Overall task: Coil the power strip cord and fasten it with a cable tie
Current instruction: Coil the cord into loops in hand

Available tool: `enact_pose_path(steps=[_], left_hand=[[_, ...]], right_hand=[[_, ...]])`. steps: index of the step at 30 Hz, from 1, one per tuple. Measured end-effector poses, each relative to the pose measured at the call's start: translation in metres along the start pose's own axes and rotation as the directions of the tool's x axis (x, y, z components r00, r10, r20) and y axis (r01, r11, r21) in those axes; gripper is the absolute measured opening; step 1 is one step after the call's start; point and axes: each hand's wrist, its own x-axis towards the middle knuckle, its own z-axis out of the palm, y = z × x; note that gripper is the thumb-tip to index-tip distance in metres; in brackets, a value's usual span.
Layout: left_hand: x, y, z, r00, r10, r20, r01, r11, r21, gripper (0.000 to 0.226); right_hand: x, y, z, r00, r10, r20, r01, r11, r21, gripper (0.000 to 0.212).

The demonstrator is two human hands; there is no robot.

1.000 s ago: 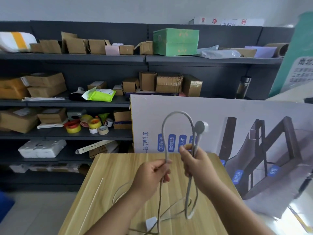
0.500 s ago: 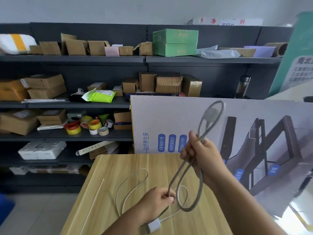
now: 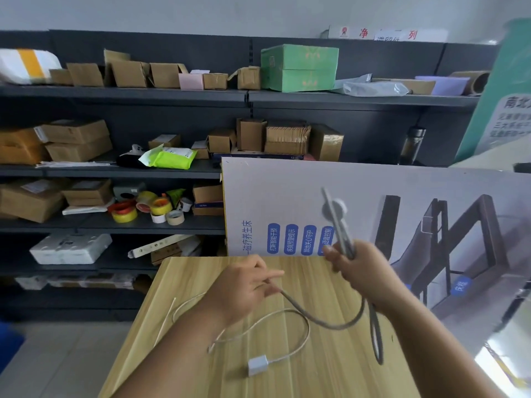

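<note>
Grey cord (image 3: 321, 320) partly looped above table; cable tie (image 3: 165, 323) lying flat

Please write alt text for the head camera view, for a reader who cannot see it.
Above a wooden table, the right hand holds a coiled grey cord while the left hand pinches its loose length; shelves of cardboard boxes stand behind.

The large printed board (image 3: 287, 191) leaning behind the table carries vertical blue Chinese lettering at centre frame, reading roughly "磁疗养生床" (image 3: 246, 235). Beside it stand four blue rounded labels (image 3: 300, 239) with white characters, too blurred to read surely. A further blue label (image 3: 459, 286) at right reads about "床体". At upper right, a white sign (image 3: 385, 33) above the shelving shows red "净" and "列". The green banner (image 3: 514, 110) at far right starts "南北"; its smaller lines are illegible.
</note>
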Motion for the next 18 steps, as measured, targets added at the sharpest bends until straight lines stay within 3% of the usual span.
enact_pose_path(steps=[4,7,9,12,16,18], left_hand=[[0.02,0.025,-0.008,0.994,0.105,-0.035,-0.101,0.99,0.103,0.041],[0.025,0.037,-0.008,0.989,0.139,-0.056,-0.131,0.984,0.118,0.046],[0.022,0.04,-0.01,0.989,0.12,-0.091,-0.119,0.993,0.01,0.039],[0.013,0.023,-0.013,0.997,-0.053,-0.055,0.035,0.958,-0.285,0.037],[-0.002,-0.006,-0.007,0.978,-0.176,0.109,0.201,0.93,-0.308,0.018],[-0.005,-0.004,-0.005,0.982,-0.175,0.068,0.186,0.955,-0.233,0.021]], right_hand=[[-0.018,-0.009,0.037,0.966,-0.1,0.237,0.105,0.994,-0.011,0.031],[-0.027,-0.011,0.052,0.914,-0.143,0.38,0.051,0.969,0.242,0.015],[-0.029,-0.009,0.054,0.912,-0.171,0.372,0.01,0.918,0.396,0.02],[-0.027,-0.004,0.05,0.947,-0.173,0.27,0.007,0.853,0.523,0.026],[-0.02,0.002,0.036,0.957,-0.171,0.236,0.014,0.836,0.548,0.027],[-0.018,0.004,0.031,0.943,-0.132,0.305,-0.057,0.84,0.539,0.022]])
